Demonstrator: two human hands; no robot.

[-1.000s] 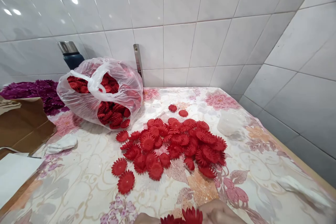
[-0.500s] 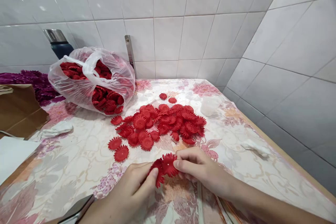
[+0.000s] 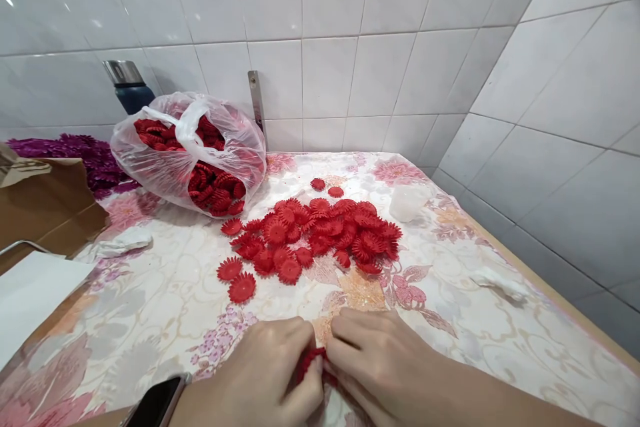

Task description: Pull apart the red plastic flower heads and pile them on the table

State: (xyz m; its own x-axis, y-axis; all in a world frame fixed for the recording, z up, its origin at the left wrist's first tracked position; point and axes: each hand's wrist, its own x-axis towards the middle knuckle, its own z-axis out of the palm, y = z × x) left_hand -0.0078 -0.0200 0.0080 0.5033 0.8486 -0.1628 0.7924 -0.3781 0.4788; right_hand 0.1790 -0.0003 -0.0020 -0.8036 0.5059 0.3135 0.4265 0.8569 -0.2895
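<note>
Red fabric flower petals (image 3: 311,361) are pinched between both hands low in the view, mostly covered by the fingers. My left hand (image 3: 273,363) is closed on them from the left, with a watch (image 3: 157,400) on its wrist. From the right, my right hand (image 3: 377,363) grips the same petals, its knuckles close to the left hand's. Beyond the hands lies a loose pile of red flower-petal discs (image 3: 320,230), with toothed edges. Two single discs (image 3: 242,287) lie at the pile's near left.
A clear plastic bag (image 3: 165,180) full of red petals stands at the back left, before a dark blue bottle (image 3: 133,90). Purple flowers (image 3: 95,157), a brown paper bag (image 3: 55,203) and white paper (image 3: 40,287) lie left. Tiled walls close the back and right.
Both hands have come down nearer to me and closed together over the petals, which were spread as two visible flower discs before. The view has shifted slightly left.
</note>
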